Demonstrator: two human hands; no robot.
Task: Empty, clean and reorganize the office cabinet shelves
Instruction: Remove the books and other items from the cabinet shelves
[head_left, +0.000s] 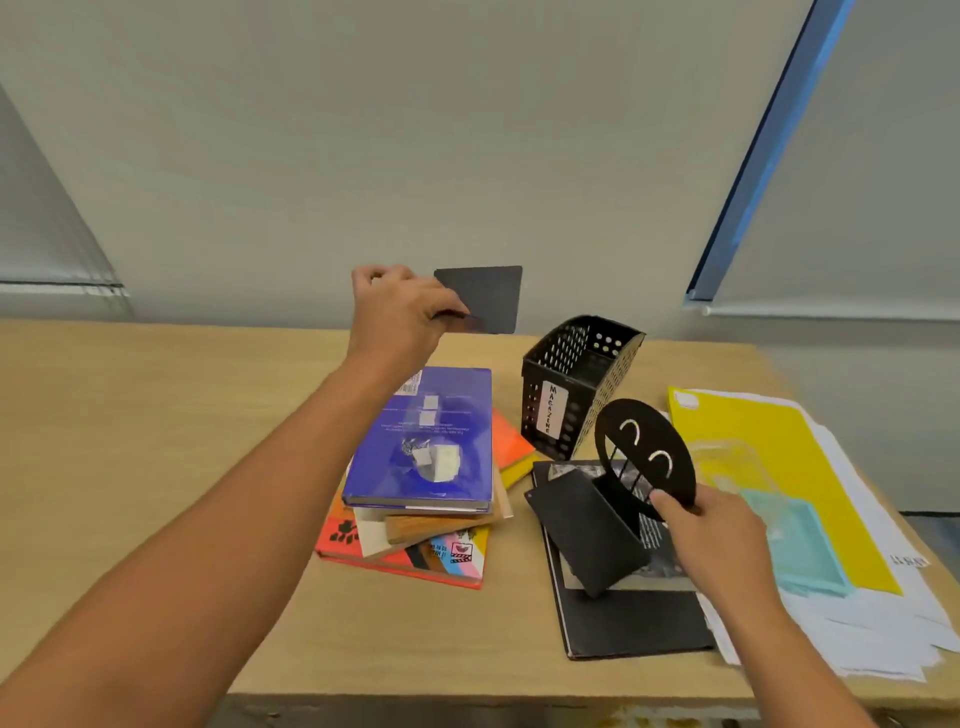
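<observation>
Pinching a dark plate (483, 299) above the tabletop's (156, 415) far edge, the left hand (400, 306) hovers; the right hand (711, 525) grips a smiley bookend (641, 457) between book stack (421, 467) and papers (857, 597).

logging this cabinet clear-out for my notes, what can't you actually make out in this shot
All in the head view:
- Lower books in the book stack: titles covered by the blue book on top.
- Blue book's cover text: blurred, too small.
- Plain bookend: its near edge hidden by the left hand.
- Dark book: cover mostly hidden by the smiley bookend and right hand.
- Cabinet: out of frame.
</observation>
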